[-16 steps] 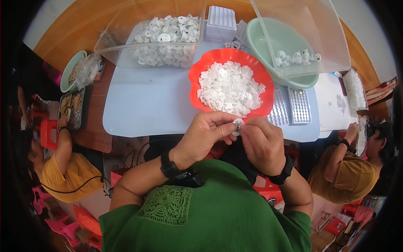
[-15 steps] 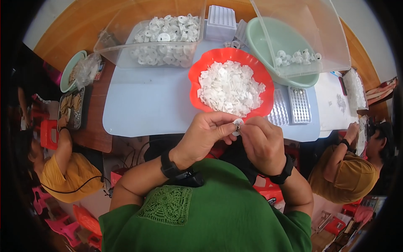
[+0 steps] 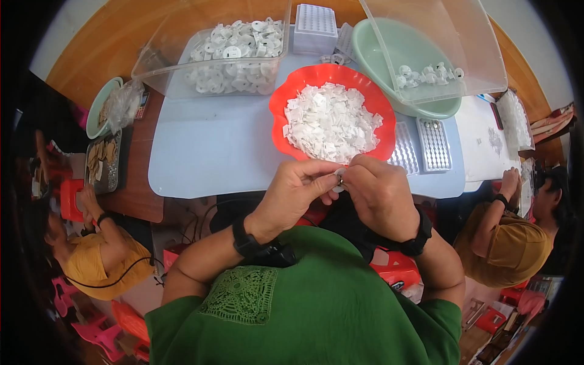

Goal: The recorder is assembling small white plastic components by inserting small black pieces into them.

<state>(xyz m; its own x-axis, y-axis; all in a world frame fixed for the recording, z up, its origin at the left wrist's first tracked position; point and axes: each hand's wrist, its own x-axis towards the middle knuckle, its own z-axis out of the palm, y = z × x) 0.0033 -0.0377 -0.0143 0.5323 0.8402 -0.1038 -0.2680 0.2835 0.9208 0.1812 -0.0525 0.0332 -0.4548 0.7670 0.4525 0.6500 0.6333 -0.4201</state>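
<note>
Disc pinched in my left fingers, right fingers bunched against it, grip unclear; bowl at 12 o'clock.

From the wearer's head, the left of two side-by-side fisheye cameras looks steeply down and slightly forward at close range, with the green shirt at its lower edge, the left hand and right hand near its middle, and the pale blue worktop beyond.
</note>
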